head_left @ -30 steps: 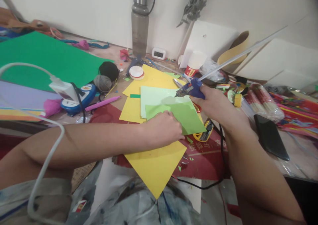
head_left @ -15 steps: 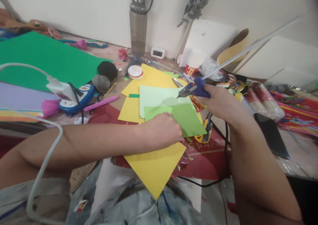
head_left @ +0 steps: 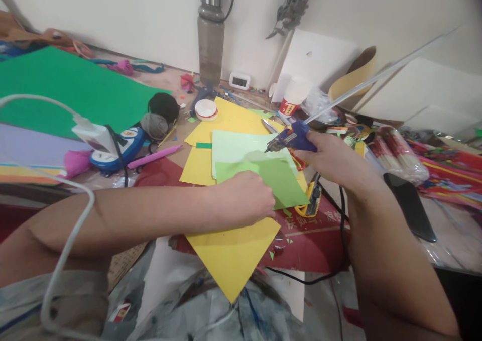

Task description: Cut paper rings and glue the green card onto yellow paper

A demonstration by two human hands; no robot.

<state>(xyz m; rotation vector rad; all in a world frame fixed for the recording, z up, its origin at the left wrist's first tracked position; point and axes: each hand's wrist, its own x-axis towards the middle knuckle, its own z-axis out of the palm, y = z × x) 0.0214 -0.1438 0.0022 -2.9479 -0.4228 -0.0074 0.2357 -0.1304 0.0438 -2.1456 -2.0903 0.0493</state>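
1. Far left, a smooth green sheet (head_left: pixel 75 90) lies flat; a white cable (head_left: pixel 70 245) loops down in front of your left arm.
2. Beside it sit a rounded, glossy blue block (head_left: pixel 107 165), black and grey balls (head_left: pixel 161 107), and a slim pink pen (head_left: pixel 154 156).
3. Your left hand (head_left: pixel 246 200) curls over the light green sheet (head_left: pixel 289 185); its fingertips are hidden, so you cannot tell whether they grip it.
4. That sheet overlaps a pale mint sheet (head_left: pixel 233 145); behind stands a translucent grey bottle (head_left: pixel 211 47).
5. Your right hand (head_left: pixel 327 155) is clamped on the blue plastic glue gun (head_left: pixel 297 136); its nozzle is over the mint sheet, and a long clear stick (head_left: pixel 376 72) slants from its back.
6. Below the gun lies a yellow-and-black tool (head_left: pixel 312 200); a black cable (head_left: pixel 343 215) runs beside your right forearm.
7. Right of that forearm lies a flat black phone (head_left: pixel 410 205).
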